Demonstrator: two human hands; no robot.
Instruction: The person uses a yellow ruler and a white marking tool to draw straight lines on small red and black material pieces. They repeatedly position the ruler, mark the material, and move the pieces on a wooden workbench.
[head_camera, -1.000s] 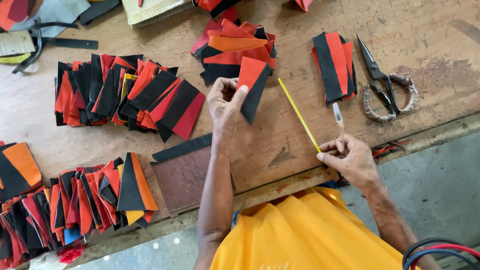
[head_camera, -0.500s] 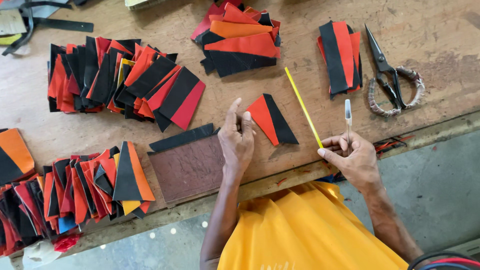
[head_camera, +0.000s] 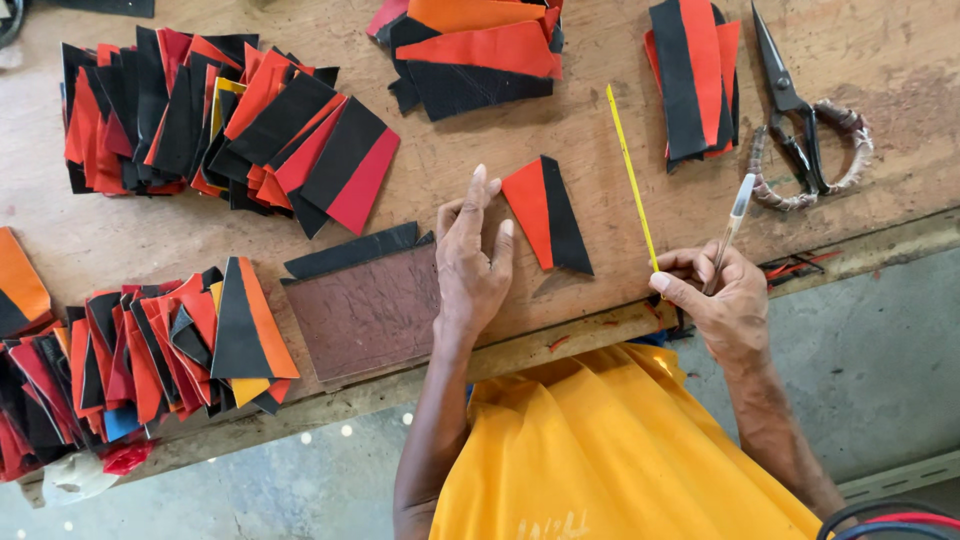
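Note:
A red-and-black triangular fabric piece (head_camera: 547, 212) lies flat on the wooden table (head_camera: 560, 140). My left hand (head_camera: 473, 262) rests just left of it, fingers spread, fingertips touching its left edge. My right hand (head_camera: 712, 297) sits at the table's front edge and grips a thin yellow ruler (head_camera: 630, 175) together with a pen (head_camera: 730, 225). The ruler runs up the table to the right of the piece.
Piles of red, black and orange fabric pieces lie at upper left (head_camera: 220, 115), lower left (head_camera: 140, 350) and top centre (head_camera: 475, 55). A smaller stack (head_camera: 695, 80) and scissors (head_camera: 800, 125) are at the right. A brown template (head_camera: 365, 310) lies by my left wrist.
My left hand carried the red-and-black piece from the top pile down to the table in front of me and laid it flat. The right hand stayed put.

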